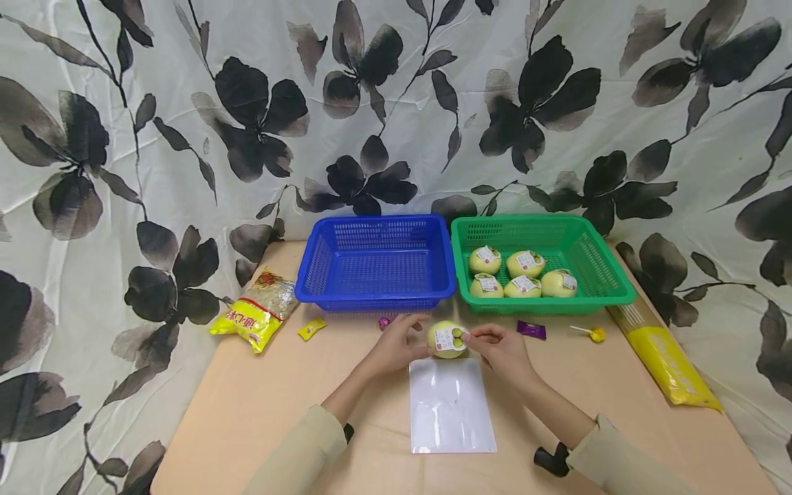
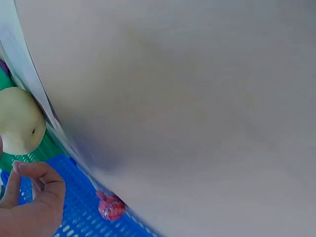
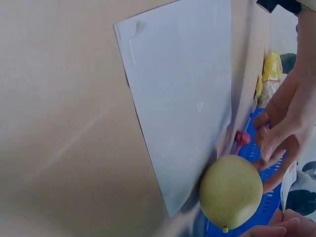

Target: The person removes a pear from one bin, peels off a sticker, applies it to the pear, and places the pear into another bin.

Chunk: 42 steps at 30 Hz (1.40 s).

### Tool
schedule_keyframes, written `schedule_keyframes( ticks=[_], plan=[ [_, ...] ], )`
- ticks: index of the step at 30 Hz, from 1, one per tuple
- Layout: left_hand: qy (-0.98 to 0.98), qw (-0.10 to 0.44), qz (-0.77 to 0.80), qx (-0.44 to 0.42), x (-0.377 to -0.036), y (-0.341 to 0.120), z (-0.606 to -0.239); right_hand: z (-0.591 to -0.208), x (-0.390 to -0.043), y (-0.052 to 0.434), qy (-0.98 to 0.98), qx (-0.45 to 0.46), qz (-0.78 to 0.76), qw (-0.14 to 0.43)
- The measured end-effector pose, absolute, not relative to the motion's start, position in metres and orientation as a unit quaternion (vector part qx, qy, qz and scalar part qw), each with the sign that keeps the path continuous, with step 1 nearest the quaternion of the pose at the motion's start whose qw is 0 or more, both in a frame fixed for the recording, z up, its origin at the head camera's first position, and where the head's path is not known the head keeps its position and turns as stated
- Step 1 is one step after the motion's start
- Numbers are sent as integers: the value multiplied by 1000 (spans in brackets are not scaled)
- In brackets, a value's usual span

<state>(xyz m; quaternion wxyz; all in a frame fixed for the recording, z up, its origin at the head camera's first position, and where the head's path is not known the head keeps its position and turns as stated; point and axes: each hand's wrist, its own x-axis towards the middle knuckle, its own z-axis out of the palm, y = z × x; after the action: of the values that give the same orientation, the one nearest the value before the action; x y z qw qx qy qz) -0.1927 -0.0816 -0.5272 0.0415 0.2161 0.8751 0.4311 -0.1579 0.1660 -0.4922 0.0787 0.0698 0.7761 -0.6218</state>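
In the head view, a pale yellow-green pear [image 1: 438, 351] sits at the far edge of a white sheet [image 1: 453, 412], between both hands. My right hand [image 1: 504, 352] pinches the edge of a printed label [image 1: 450, 338] over the pear. The right wrist view shows this label [image 3: 289, 180] nearly edge-on, standing off the round pear [image 3: 229, 190]. From the other side, my left hand [image 1: 398, 342] has its loosely bent fingers at the pear's left side. In the left wrist view, the left thumb and forefinger tips lie close together beside the pear [image 2: 19, 118].
Behind stand a blue basket [image 1: 375, 302] and a green basket [image 1: 594, 300] with several labelled pears [image 1: 522, 286]. Around the hands lie a snack bag [image 1: 256, 311], a yellow candy [image 1: 312, 328], a pink lollipop [image 1: 384, 322], a purple candy [image 1: 531, 330], a yellow lollipop [image 1: 597, 335] and a long yellow packet [image 1: 669, 364].
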Motion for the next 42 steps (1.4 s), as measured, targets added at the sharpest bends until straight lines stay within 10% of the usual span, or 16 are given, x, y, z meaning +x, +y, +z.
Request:
schedule_keyframes(
  ticks=[42],
  plan=[
    [860, 20, 473, 189, -201, -63, -534, -515, -176, 159, 813, 104, -572, 28]
  ],
)
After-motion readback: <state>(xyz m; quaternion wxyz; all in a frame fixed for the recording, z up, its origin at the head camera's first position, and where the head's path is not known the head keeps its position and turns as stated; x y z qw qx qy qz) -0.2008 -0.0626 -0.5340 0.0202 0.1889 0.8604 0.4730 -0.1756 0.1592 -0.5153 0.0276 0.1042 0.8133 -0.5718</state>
